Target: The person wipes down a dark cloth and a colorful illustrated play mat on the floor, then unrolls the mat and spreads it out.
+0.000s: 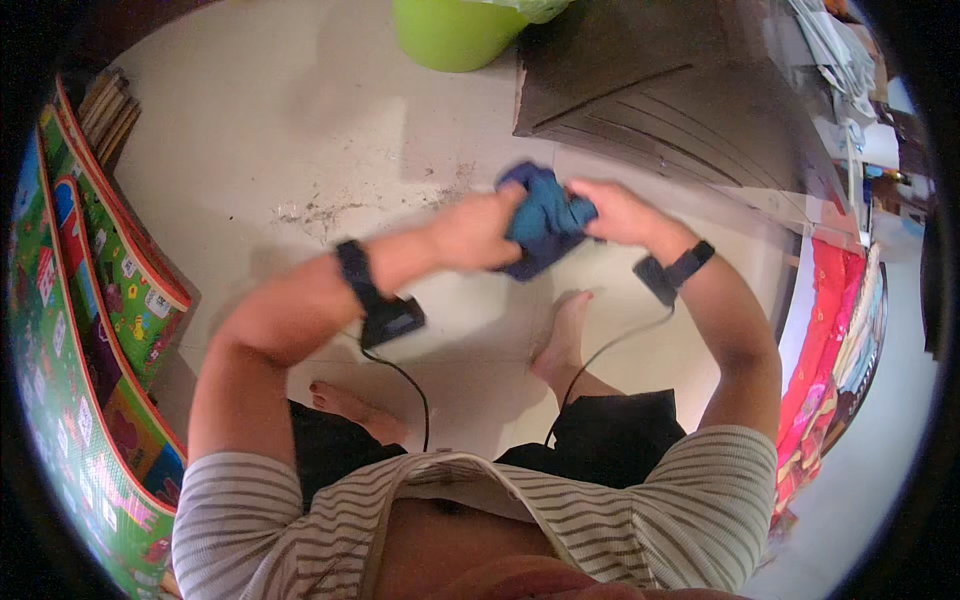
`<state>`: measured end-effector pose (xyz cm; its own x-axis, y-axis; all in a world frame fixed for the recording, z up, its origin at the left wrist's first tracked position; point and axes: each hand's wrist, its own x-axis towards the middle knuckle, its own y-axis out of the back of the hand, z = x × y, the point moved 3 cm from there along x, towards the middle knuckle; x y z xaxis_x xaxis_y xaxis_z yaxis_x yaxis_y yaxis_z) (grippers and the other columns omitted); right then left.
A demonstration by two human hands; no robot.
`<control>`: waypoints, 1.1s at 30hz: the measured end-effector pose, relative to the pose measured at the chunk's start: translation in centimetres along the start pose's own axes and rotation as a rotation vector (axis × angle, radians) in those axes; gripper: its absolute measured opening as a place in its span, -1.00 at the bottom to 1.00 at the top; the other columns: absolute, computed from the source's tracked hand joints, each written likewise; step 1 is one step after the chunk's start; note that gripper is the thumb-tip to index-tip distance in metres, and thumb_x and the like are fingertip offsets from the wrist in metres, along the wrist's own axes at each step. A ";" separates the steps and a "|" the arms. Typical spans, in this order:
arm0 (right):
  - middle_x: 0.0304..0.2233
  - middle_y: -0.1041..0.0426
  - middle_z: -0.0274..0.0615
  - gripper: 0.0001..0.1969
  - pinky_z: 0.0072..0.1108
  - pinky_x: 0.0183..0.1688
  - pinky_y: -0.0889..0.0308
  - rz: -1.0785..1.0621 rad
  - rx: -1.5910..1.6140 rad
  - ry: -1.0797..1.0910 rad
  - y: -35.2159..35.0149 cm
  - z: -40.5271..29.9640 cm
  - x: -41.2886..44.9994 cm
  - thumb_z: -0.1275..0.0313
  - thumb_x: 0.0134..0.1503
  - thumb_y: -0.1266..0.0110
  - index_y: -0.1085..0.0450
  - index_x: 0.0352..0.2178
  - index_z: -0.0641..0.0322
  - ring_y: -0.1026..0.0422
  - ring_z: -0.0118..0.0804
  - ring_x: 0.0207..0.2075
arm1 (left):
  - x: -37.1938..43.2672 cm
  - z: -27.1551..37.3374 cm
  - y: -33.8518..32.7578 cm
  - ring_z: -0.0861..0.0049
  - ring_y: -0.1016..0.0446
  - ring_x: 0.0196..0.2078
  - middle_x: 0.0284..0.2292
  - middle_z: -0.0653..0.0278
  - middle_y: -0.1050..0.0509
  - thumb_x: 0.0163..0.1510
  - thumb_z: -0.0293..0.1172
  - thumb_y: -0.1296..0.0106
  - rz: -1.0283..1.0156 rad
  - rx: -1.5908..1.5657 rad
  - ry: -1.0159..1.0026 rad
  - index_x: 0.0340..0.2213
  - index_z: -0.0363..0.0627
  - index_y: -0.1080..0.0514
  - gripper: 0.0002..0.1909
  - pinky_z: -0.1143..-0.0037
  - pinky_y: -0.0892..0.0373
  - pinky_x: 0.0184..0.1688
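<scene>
A crumpled blue cloth (pixel 551 217), teal in the middle and navy at its edges, is held up over the tiled floor. My left hand (pixel 480 229) grips its left side, with the fingers partly hidden behind the fabric. At the cloth's right side, my right hand (pixel 615 212) pinches it between thumb and fingers. Both hands look slightly blurred. Dark straps with small black devices sit on both wrists, each with a cable. Scattered dark debris (pixel 322 214) lies on the floor left of the cloth.
A lime-green bucket (pixel 457 34) stands at the top, beside dark brown furniture (pixel 637 97). Colourful folded play mats (pixel 82 360) stand along the left, near a bundle of wooden strips (pixel 109 112). Red and patterned fabrics (pixel 817 337) are stacked at the right. My bare feet are below the hands.
</scene>
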<state>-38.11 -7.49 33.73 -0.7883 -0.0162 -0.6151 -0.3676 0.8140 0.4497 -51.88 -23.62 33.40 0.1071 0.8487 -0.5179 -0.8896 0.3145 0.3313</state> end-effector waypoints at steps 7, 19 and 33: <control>-0.07 -0.22 0.12 -0.56 -0.32 -0.07 -0.31 0.316 -0.244 -0.730 -9.7 9.8 -1.3 0.57 -0.12 -0.03 -0.24 -0.12 0.14 -0.35 0.14 -0.13 | 3.4 -2.3 -17.3 0.06 -0.32 -0.08 0.17 0.05 0.06 -0.05 -0.41 0.03 0.051 0.528 -0.085 0.15 0.12 0.01 -0.28 0.26 -0.42 -0.18; -0.13 -0.29 0.18 -0.47 -0.25 -0.04 -0.24 0.526 -0.002 -0.175 -7.2 -2.2 17.6 0.59 0.01 0.14 -0.11 0.07 -0.01 -0.29 0.16 -0.08 | -2.0 -11.3 1.1 0.06 -0.33 -0.12 0.00 0.18 -0.19 -0.04 -0.46 0.11 0.369 0.651 0.133 -0.21 -0.06 -0.39 -0.71 0.33 -0.45 -0.24; -0.21 -0.33 -0.04 -0.61 -0.44 -0.05 -0.27 0.734 -0.169 0.348 3.5 -7.3 8.9 0.72 -0.17 0.11 -0.45 -0.30 0.10 -0.34 -0.03 -0.14 | -6.5 -4.8 7.3 0.19 -0.34 -0.25 -0.10 0.26 -0.28 -0.10 -0.46 0.09 0.757 0.674 -0.346 -0.30 0.00 -0.39 -0.75 0.42 -0.41 -0.25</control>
<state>-49.97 -8.99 34.55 -0.9541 0.2838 0.0958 0.2525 0.5902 0.7667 -61.20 -28.92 35.37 -0.1553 0.9627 0.2217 -0.3602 -0.2642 0.8947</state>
